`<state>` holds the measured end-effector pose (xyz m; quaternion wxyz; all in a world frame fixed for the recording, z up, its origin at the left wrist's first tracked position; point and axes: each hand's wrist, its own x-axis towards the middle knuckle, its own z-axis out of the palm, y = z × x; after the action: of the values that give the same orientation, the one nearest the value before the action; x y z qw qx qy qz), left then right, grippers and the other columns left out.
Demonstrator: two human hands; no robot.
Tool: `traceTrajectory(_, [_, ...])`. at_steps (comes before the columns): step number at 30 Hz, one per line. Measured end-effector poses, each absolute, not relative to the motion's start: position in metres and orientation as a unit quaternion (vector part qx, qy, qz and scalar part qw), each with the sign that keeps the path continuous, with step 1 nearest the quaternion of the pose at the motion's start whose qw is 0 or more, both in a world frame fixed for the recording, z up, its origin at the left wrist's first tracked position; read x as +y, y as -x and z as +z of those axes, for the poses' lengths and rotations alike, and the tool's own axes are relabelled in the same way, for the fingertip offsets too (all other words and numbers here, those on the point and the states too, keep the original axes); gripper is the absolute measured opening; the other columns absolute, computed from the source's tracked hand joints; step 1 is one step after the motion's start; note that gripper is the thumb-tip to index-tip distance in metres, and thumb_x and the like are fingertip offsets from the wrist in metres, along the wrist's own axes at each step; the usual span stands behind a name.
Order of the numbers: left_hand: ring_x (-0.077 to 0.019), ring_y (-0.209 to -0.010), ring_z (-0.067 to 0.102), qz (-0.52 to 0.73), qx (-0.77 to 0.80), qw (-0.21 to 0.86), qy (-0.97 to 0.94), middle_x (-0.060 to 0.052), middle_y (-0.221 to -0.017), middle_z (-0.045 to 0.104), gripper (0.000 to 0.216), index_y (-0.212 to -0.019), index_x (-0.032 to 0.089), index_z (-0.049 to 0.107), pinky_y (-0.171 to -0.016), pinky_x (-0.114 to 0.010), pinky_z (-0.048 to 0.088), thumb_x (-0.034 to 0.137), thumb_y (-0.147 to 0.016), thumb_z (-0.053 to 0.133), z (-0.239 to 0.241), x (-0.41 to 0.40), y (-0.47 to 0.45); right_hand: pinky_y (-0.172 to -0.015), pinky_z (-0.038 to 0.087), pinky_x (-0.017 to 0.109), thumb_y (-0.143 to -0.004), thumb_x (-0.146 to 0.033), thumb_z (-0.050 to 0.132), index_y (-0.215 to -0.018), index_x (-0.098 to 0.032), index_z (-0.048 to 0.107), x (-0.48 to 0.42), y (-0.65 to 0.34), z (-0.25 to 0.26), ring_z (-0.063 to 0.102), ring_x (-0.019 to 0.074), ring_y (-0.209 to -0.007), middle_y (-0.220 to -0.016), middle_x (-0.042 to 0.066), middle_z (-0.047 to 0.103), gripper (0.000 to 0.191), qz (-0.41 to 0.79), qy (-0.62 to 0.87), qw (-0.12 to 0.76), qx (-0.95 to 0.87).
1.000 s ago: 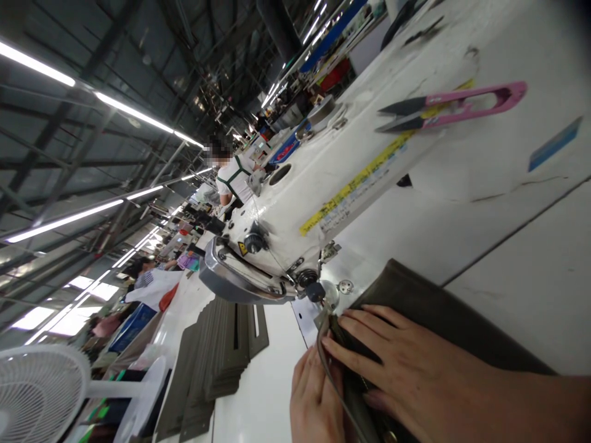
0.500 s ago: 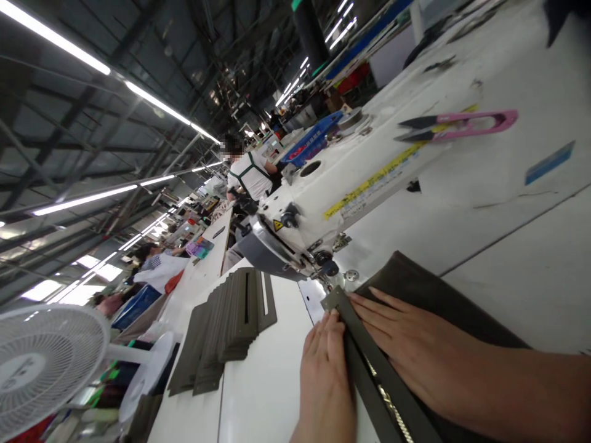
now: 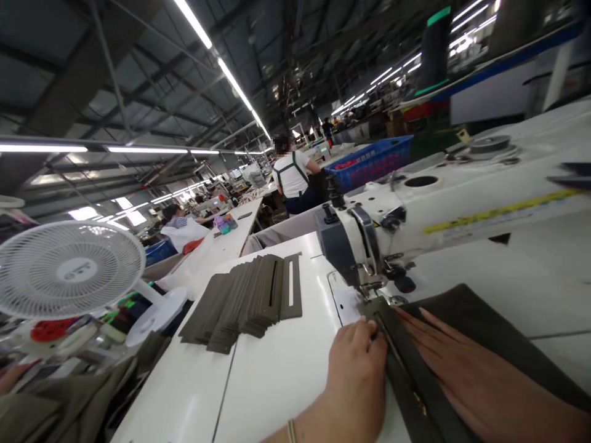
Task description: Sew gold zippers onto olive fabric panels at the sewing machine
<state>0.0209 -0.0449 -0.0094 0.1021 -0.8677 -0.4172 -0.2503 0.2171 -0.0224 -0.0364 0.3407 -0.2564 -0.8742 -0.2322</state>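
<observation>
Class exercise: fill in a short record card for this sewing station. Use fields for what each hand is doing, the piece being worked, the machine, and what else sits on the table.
Left hand: left hand curled at the left edge of the dark fabric piece, fingertips on it
Right hand: right hand laid flat on top of the fabric, fingers towards the needle
Workpiece: dark olive, with a zipper strip between the two hands
Machine: white sewing machine, its head just above the fabric's front end
Also on table: fanned stack of slotted dark pieces
Nearby: white fan

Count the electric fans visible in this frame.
1. A white table fan stands at far left, beside the sewing table, left of the stacked olive fabric pieces. Others may be hidden further back.
</observation>
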Motion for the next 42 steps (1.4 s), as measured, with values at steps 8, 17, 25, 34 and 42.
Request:
traceTrajectory(8, [-0.0254, -0.094, 0.066, -0.246, -0.423, 0.050, 0.871, -0.011, -0.106, 0.068, 0.010, -0.099, 0.012, 0.064, -0.087, -0.038, 0.059, 0.012, -0.090, 0.060, -0.011, -0.014, -0.027, -0.103, 0.047, 0.040, -0.092, -0.018, 0.039, -0.157, -0.016, 0.015, 0.007, -0.227, -0.049, 0.064, 0.0219, -0.113, -0.135, 0.009, 0.060, 0.070, -0.179, 0.272, 0.323, -0.888])
traceTrajectory(17, [-0.0243, -0.100, 0.067, -0.267, -0.394, 0.086, 0.875, -0.012, -0.112, 0.068, 0.015, -0.100, 0.011, 0.064, -0.091, -0.035, 0.058, 0.015, -0.098, 0.051, -0.017, -0.009, -0.025, -0.096, 0.052, 0.038, -0.091, -0.018, 0.037, -0.157, -0.016, 0.012, 0.004, -0.227, -0.034, 0.068, 0.0222, -0.105, -0.134, 0.008, 0.061, 0.071, -0.176, 0.268, 0.342, -0.883])
traceTrajectory(25, [-0.0242, -0.095, 0.070, -0.291, -0.372, 0.149, 0.869, -0.013, -0.105, 0.071, 0.025, -0.096, 0.010, 0.065, -0.084, -0.035, 0.061, 0.013, -0.100, 0.041, -0.015, -0.009, -0.026, -0.084, 0.058, 0.034, -0.089, -0.016, 0.037, -0.155, -0.004, 0.005, 0.001, -0.227, -0.022, 0.067, 0.0217, -0.108, -0.125, 0.012, 0.066, 0.075, -0.212, 0.261, 0.315, -0.887])
traceTrajectory(34, [-0.0256, -0.099, 0.068, -0.286, -0.369, 0.135, 0.874, -0.015, -0.108, 0.069, 0.030, -0.097, 0.007, 0.066, -0.087, -0.037, 0.060, 0.014, -0.102, 0.037, -0.010, -0.012, -0.028, -0.099, 0.052, 0.041, -0.088, -0.014, 0.042, -0.157, -0.009, 0.006, 0.001, -0.231, -0.022, 0.061, 0.0235, -0.119, -0.136, 0.014, 0.058, 0.078, -0.121, 0.273, 0.294, -0.908])
traceTrajectory(42, [-0.0263, -0.104, 0.066, -0.219, -0.396, 0.089, 0.887, -0.017, -0.113, 0.067, 0.021, -0.103, 0.007, 0.064, -0.093, -0.038, 0.057, 0.013, -0.099, 0.045, -0.001, -0.017, -0.028, -0.108, 0.045, 0.045, -0.090, -0.014, 0.042, -0.157, -0.013, 0.014, 0.000, -0.232, -0.027, 0.054, 0.0245, -0.127, -0.141, 0.015, 0.053, 0.072, -0.080, 0.280, 0.287, -0.913])
